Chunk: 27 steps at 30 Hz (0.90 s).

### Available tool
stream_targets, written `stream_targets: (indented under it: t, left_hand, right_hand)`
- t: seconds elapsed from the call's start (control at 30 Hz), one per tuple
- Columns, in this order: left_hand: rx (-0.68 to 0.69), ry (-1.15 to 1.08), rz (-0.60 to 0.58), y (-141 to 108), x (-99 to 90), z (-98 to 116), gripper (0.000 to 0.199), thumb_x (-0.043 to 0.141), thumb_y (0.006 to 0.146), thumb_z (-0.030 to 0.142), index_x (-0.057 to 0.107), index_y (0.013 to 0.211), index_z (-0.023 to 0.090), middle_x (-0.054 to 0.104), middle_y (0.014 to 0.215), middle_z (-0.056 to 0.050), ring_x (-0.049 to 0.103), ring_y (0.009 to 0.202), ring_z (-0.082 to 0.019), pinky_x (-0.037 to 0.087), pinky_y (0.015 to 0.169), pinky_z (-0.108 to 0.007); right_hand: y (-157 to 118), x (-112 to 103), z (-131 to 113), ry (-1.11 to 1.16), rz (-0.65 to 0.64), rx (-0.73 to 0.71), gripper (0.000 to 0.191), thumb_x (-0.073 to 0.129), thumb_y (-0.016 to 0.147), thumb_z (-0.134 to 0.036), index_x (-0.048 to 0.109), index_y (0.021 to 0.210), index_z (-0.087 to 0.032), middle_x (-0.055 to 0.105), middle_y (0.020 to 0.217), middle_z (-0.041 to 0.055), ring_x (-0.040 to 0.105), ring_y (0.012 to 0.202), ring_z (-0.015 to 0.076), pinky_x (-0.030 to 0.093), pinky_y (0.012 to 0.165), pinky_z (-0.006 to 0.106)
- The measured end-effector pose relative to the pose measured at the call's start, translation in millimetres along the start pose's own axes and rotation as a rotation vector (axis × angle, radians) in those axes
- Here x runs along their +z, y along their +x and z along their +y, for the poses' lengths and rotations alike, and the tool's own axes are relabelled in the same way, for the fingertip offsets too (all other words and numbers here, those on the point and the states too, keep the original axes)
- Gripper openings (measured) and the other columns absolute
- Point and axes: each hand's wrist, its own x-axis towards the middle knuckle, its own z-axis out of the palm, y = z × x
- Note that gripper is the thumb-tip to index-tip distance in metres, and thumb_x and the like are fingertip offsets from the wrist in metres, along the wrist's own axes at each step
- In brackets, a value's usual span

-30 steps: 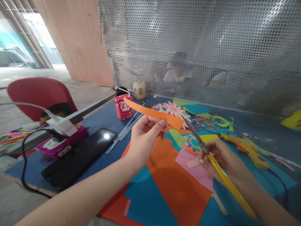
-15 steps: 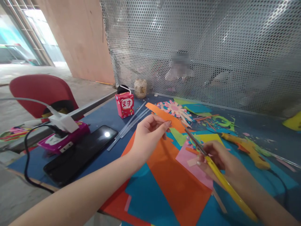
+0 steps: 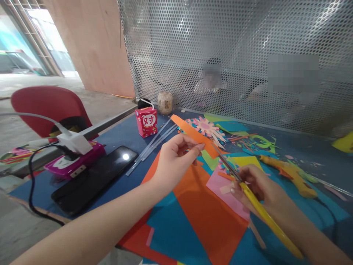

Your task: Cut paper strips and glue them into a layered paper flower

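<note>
Our left grip [image 3: 200, 148] pinching an orange paper strip [image 3: 190, 130], our right grip [image 3: 239, 180] closed around yellow-handled scissors [image 3: 255, 202], blades at the strip's near end, pink paper [image 3: 228, 195] below.

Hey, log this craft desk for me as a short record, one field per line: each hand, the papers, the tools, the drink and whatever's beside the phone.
Left hand: left hand, pinching an orange paper strip
Right hand: right hand, holding yellow-handled scissors, blades at the strip's near end
Papers: orange sheet, pink sheet, blue sheets
Other tool: yellow glue gun, lying right of the scissors
Drink: red drink carton, upright, with white straw
Beside phone: purple power strip
</note>
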Motion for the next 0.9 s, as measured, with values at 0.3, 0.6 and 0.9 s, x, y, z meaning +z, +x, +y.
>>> stream_targets:
  t: [0.3,0.6,0.9]
  left_hand:
    - [0.011,-0.001,0.011,0,-1.1,-2,0.015,0.065,0.073,0.019,0.053,0.065,0.015,0.058,0.058,0.003,0.055,0.052,-0.007,0.048,0.045,-0.017]
    - [-0.003,-0.005,-0.002,0,-0.1,-1,0.015,0.066,0.072,0.019,0.053,0.065,0.015,0.058,0.058,0.003,0.054,0.051,-0.007,0.047,0.045,-0.017]
    - [-0.018,0.019,0.019,-1,-0.2,-1,0.016,0.067,0.071,0.020,0.053,0.064,0.015,0.059,0.059,0.003,0.054,0.049,-0.006,0.046,0.046,-0.017]
  right_hand:
    - [3,-6,9,0.027,-0.135,0.040,0.024,0.057,0.074,-0.041,0.043,0.085,-0.025,0.055,0.069,-0.0019,0.054,0.056,0.0149,0.042,0.045,0.026]
    - [-2,-2,-2,0.008,-0.070,0.080,0.025,0.054,0.075,-0.044,0.041,0.085,-0.026,0.052,0.067,-0.0036,0.053,0.054,0.0142,0.036,0.043,0.025]
    - [-1,-3,-5,-0.041,-0.057,0.082,0.026,0.054,0.074,-0.047,0.041,0.083,-0.026,0.047,0.063,-0.0054,0.046,0.051,0.0122,0.037,0.045,0.025]
